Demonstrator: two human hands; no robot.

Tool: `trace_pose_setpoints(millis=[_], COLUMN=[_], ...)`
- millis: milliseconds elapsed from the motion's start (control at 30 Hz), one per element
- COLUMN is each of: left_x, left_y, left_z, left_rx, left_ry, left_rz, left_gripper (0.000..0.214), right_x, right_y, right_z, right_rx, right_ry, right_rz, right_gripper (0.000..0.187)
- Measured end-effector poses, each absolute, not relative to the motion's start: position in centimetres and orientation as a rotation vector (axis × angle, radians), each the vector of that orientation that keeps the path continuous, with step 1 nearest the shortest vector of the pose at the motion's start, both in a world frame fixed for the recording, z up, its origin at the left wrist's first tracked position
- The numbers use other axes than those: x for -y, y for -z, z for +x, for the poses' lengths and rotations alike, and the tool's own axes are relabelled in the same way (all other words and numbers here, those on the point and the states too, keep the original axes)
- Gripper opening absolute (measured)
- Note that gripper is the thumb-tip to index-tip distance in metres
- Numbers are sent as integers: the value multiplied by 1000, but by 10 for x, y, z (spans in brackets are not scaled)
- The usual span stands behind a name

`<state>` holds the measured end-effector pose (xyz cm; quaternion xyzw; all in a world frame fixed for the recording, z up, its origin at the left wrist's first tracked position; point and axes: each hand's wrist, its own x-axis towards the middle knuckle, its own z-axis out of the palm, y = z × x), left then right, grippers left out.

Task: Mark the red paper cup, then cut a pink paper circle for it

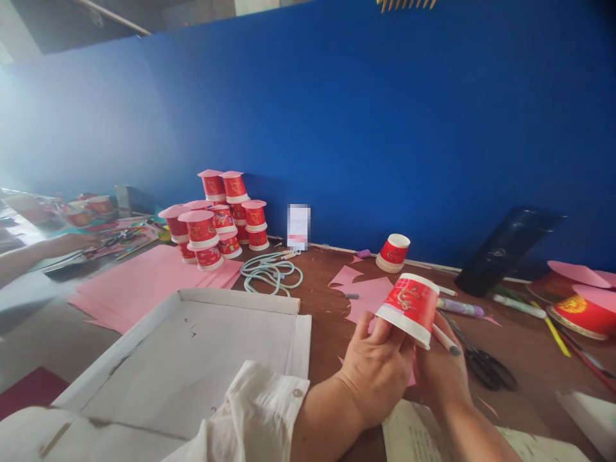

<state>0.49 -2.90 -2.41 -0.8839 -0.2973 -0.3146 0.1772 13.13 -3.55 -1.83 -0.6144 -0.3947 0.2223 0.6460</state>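
Observation:
My left hand [378, 362] grips a red paper cup [410, 306] with a gold dragon print and a white band. The cup is upside down and tilted, its rim toward me, and some fingers are hidden behind or inside it. Just right of the cup, my right hand [443, 366] is closed around a white marker [446, 340] with a grey end. Most of its fingers are out of sight behind the cup. Pink paper scraps [368, 298] lie beyond the cup, and black scissors [486, 366] rest to the right of my right hand.
Red cups with pink paper tops [199, 230] stand stacked at the left. Another red cup [393, 253] stands near the blue partition [337, 128]. A black bottle [505, 247], a white tray [192, 295], a coiled cord [269, 273] and pink sheets [144, 282] are around. A person's arm [43, 253] reaches in far left.

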Motion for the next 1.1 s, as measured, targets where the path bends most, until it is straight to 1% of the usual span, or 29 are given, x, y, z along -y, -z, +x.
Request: trace_pose_setpoints(millis=[100,200,367,467,533,633,800,1000,1100], left_x=[32,33,31,29,27,23,21,21,20], left_y=[27,26,20,19,22,27,29,28,29], left_z=[6,5,3,3,2,2,1,-1,0], left_rx=[868,879,866,860,845,820,798,805,823], left_ry=[825,835,824,757,796,876,914,998,1046], left_rz=[-2501,-2485,-2549,-2647,-2675,-2703,-2770,-2802,-2826], left_gripper=[35,34,38,42,41,44,49,50,46], right_x=[35,34,34,31,28,25,25,27,28], right_y=[15,18,32,40,43,45,43,37,31], right_z=[135,141,150,154,154,153,147,142,139], right_rx=[997,1106,1308,1316,1294,1189,925,897,917], right_ry=[-450,-362,-235,-170,-158,-204,-397,-389,-331], right_rz=[-1463,-1528,-1592,-1571,-1547,-1483,-1385,-1315,-1329], right_gripper=[24,21,25,27,31,35,39,33,32])
